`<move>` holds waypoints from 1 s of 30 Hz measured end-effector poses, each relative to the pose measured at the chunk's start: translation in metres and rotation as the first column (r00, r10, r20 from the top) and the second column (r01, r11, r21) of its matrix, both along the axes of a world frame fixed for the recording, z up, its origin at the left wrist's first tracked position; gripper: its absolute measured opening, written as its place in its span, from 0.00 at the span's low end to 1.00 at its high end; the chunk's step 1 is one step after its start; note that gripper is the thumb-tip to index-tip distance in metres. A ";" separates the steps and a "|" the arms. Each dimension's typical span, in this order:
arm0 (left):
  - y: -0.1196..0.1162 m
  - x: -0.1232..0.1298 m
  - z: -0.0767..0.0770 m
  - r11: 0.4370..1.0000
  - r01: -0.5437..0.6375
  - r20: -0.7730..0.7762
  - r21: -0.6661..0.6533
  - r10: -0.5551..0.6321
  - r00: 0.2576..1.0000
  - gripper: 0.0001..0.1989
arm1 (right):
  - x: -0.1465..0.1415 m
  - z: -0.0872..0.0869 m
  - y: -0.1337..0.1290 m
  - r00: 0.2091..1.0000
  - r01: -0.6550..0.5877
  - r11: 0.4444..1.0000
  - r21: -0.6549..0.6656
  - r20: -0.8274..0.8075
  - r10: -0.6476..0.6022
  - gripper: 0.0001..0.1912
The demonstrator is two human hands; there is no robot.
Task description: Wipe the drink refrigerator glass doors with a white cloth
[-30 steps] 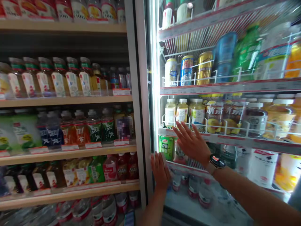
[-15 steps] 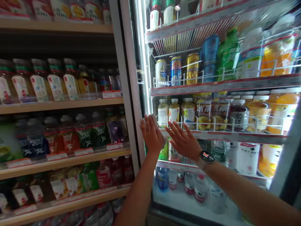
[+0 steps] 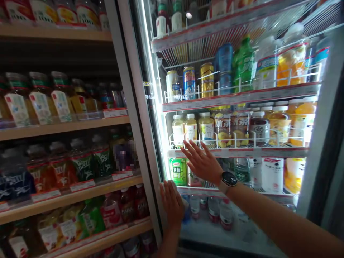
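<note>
My right hand [image 3: 201,163] rests flat against the glass door of a lit drinks cooler [image 3: 150,107], fingers spread, level with the wire shelf edge [image 3: 236,152]. It holds nothing, and a round smartwatch [image 3: 229,179] sits on that wrist. Lower down, my left hand [image 3: 172,204] presses on the glass beside the door's metal frame. A pale cloth [image 3: 175,187] seems to lie under its fingertips, partly hidden. Just behind the glass near my right hand stands a green drink carton [image 3: 177,171].
Behind the glass, shelves hold cans [image 3: 189,82], juice jars [image 3: 190,128] and water bottles [image 3: 225,214]. To the left, wooden shelves [image 3: 64,125] carry rows of bottled drinks with price tags. The cooler's dark right frame [image 3: 319,125] bounds the door.
My left hand has slid down the glass to a lower spot near the frame. My right hand has barely shifted on the door, and the view has turned slightly right.
</note>
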State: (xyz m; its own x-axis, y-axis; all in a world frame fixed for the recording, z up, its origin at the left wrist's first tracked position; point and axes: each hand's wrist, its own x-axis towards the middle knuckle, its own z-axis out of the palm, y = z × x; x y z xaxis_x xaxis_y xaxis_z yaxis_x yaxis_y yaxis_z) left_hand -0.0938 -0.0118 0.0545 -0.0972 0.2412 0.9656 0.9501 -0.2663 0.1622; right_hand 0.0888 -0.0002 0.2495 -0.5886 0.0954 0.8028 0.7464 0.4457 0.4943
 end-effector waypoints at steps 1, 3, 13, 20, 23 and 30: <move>-0.003 -0.001 -0.014 1.000 -0.007 0.000 -0.018 0.007 1.000 0.33 | 0.000 0.000 0.000 1.000 0.002 1.000 -0.006 -0.002 -0.002 0.37; -0.009 -0.001 -0.032 0.999 -0.009 -0.010 -0.041 0.009 1.000 0.34 | 0.000 0.001 0.000 1.000 0.011 1.000 0.002 -0.006 -0.011 0.37; 0.011 0.047 0.152 0.985 0.138 0.038 0.104 -0.142 0.989 0.29 | 0.003 0.005 0.000 0.998 -0.030 0.999 -0.014 0.046 0.031 0.31; 0.014 0.070 0.212 0.966 0.206 -0.099 0.157 -0.193 0.976 0.28 | 0.059 0.016 -0.024 0.995 -0.020 0.999 -0.037 -0.100 0.016 0.37; 0.010 0.084 0.183 0.969 0.178 -0.137 0.169 -0.155 0.978 0.29 | 0.090 0.007 -0.026 0.988 0.048 0.999 -0.014 -0.147 -0.049 0.37; 0.007 0.120 0.071 0.989 0.121 -0.385 0.083 -0.080 0.919 0.32 | 0.104 -0.011 -0.010 0.988 0.131 0.991 0.031 -0.084 -0.128 0.36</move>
